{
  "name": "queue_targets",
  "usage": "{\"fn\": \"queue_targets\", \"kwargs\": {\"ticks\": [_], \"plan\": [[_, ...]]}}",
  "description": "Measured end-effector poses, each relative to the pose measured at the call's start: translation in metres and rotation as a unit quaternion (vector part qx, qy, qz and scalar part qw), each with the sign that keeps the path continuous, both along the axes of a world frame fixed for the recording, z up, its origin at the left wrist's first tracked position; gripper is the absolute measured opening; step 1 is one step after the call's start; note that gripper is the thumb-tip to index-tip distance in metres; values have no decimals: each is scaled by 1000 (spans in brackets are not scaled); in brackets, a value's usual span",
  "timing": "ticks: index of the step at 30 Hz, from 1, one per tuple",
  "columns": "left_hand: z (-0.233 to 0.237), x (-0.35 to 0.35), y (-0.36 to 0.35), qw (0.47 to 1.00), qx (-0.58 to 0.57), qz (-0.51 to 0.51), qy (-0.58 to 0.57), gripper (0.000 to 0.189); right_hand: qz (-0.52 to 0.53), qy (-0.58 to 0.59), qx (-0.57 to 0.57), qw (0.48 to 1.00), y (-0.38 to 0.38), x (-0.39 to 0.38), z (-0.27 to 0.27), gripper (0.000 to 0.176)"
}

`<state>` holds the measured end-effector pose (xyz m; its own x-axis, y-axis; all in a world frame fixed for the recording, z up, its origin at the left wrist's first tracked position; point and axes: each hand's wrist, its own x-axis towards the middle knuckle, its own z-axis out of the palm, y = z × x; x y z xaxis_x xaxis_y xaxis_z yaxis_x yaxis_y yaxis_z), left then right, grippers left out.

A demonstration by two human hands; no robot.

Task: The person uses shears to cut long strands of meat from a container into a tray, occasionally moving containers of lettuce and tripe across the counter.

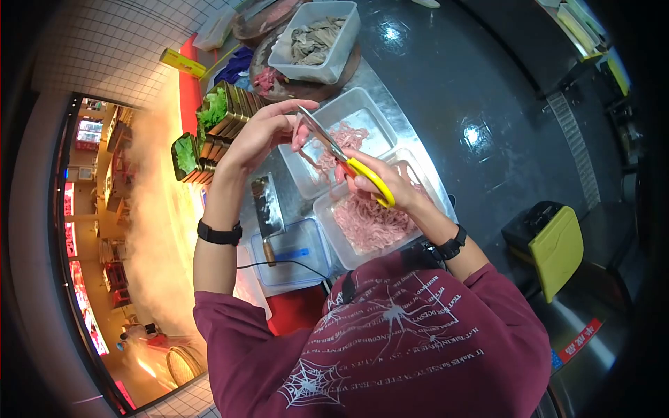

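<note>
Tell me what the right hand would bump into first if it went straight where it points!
Probably the left hand: the right hand points its yellow-handled scissors that way, and they look close in the picture, though depth is hard to judge.

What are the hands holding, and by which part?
The right hand holds scissors by the yellow handles; the left hand holds pink meat, apparently by its upper end.

From my head, the camera faces forward and down, close above my hands (262,136), with my shirt (432,348) at six o'clock, floor (505,118) at two.
</note>
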<state>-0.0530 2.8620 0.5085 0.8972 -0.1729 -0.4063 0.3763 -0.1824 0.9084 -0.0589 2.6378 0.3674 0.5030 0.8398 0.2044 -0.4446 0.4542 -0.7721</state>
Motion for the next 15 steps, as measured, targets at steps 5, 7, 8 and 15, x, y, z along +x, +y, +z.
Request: {"fn": "queue_targets", "kwargs": {"ticks": [5, 7, 8, 15], "plan": [[-35, 1, 9, 995, -95, 4, -33, 39, 0, 14, -32, 999, 7, 23, 14, 58], [-43, 2, 12, 993, -96, 38, -59, 28, -8, -3, -44, 999, 10, 34, 24, 47], [-42, 3, 12, 992, -99, 41, -62, 28, -5, -6, -47, 999, 12, 41, 26, 47], [-10, 23, 21, 967, 150, 6, -208, 25, 66, -25, -2, 998, 31, 78, 62, 38]]}}
